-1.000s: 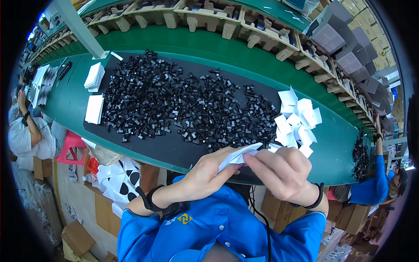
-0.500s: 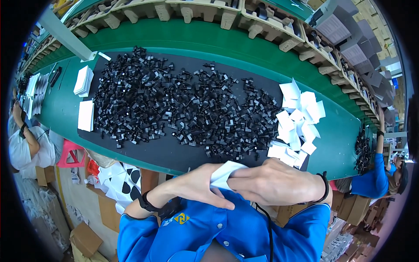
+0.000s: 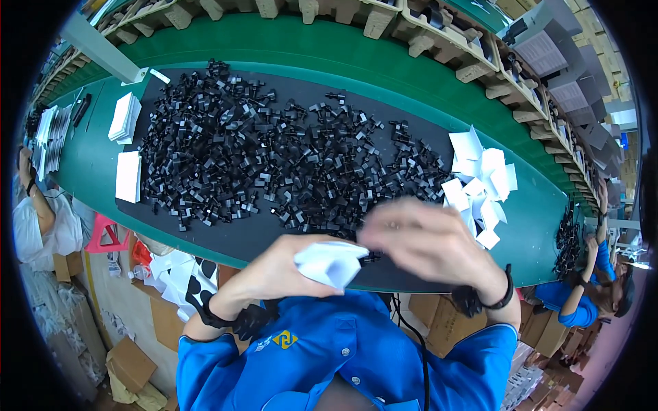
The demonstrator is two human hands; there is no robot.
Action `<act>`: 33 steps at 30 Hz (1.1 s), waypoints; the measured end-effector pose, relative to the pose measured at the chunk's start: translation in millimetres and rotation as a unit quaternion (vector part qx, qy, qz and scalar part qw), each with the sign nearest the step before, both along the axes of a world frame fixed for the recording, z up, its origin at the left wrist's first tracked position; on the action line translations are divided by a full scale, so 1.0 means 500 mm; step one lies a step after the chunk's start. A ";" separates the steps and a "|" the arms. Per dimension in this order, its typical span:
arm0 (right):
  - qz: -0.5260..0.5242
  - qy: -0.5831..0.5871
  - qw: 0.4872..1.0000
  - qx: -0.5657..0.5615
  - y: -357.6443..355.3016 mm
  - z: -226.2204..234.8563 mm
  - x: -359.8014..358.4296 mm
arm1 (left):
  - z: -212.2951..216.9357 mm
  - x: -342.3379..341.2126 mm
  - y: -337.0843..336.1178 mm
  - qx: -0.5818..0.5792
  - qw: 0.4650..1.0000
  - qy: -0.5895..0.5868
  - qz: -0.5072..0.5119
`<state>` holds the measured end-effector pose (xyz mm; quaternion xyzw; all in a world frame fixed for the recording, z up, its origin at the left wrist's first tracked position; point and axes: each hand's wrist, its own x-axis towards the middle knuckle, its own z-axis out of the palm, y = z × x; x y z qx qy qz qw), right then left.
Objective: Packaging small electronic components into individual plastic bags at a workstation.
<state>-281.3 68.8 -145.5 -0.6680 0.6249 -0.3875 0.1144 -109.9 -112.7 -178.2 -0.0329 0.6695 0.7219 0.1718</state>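
Observation:
My left hand [image 3: 277,265] is closed around a white folded paper sleeve [image 3: 327,266], thumb beneath it and fingers behind. The sleeve's open end faces right, in front of my shirt at the table's near edge. My right hand [image 3: 425,240] hovers to the right of the sleeve, over the near edge of a wide pile of small black plastic parts [image 3: 295,164]. Motion smears its fingers, so whether they hold anything cannot be made out. Beyond it lies a loose heap of folded white paper pieces [image 3: 483,175], partly hidden by that hand.
Two stacks of flat white cards [image 3: 128,177] [image 3: 124,118] lie left of the pile on the green table [image 3: 86,154]. A metal post [image 3: 103,48] rises at the far left. Cardboard trays [image 3: 384,17] line the far side. Co-workers sit at both sides; cartons [image 3: 449,325] stand below.
My right hand has come away from the white sleeve and moved forward toward the pile. My left hand keeps the sleeve, now shifted slightly left. The right co-worker's arms have moved.

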 end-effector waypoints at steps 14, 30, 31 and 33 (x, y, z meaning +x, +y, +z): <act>-0.085 0.288 0.941 0.158 0.011 -0.089 -0.033 | 0.029 0.023 -0.009 0.067 0.978 -0.028 0.194; -0.223 0.140 0.946 0.191 -0.012 -0.077 -0.021 | 0.030 0.020 0.005 0.048 0.978 -0.005 0.201; -0.234 0.125 0.943 0.200 -0.012 -0.081 -0.022 | 0.029 0.018 0.003 0.051 0.977 -0.010 0.205; -0.229 0.121 0.947 0.192 -0.014 -0.084 -0.026 | 0.032 0.013 0.002 0.054 0.977 -0.009 0.204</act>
